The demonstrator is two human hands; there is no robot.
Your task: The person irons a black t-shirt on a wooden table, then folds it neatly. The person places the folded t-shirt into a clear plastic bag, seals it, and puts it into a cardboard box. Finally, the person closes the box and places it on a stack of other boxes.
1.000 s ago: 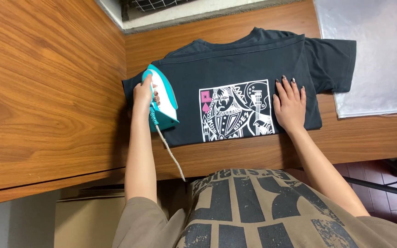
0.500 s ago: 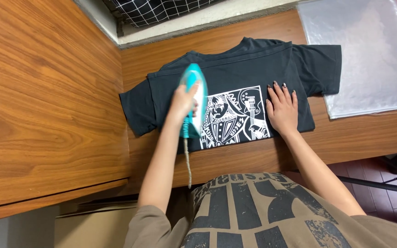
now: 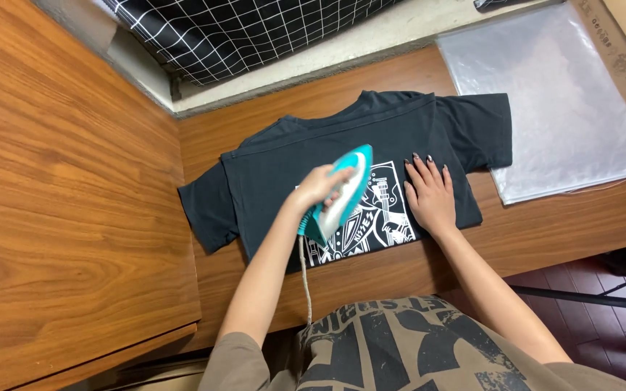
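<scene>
A black T-shirt (image 3: 313, 148) with a white printed graphic lies flat on a wooden table (image 3: 371, 87). My left hand (image 3: 318, 187) grips the handle of a teal and white iron (image 3: 345, 190), which rests on the graphic in the middle of the shirt. A pale cord (image 3: 303, 279) runs from the iron toward me. My right hand (image 3: 430, 194) presses flat, fingers spread, on the shirt just right of the iron.
A clear plastic bag (image 3: 556, 101) lies on the table right of the shirt. A wooden surface (image 3: 59, 203) sits at the left. Black checked fabric (image 3: 255, 29) hangs at the far edge. A cardboard edge (image 3: 621, 54) is at the far right.
My left hand has slid the iron rightward from the shirt's left sleeve area onto the printed graphic. My right hand stayed pressed on the shirt. The view shifted.
</scene>
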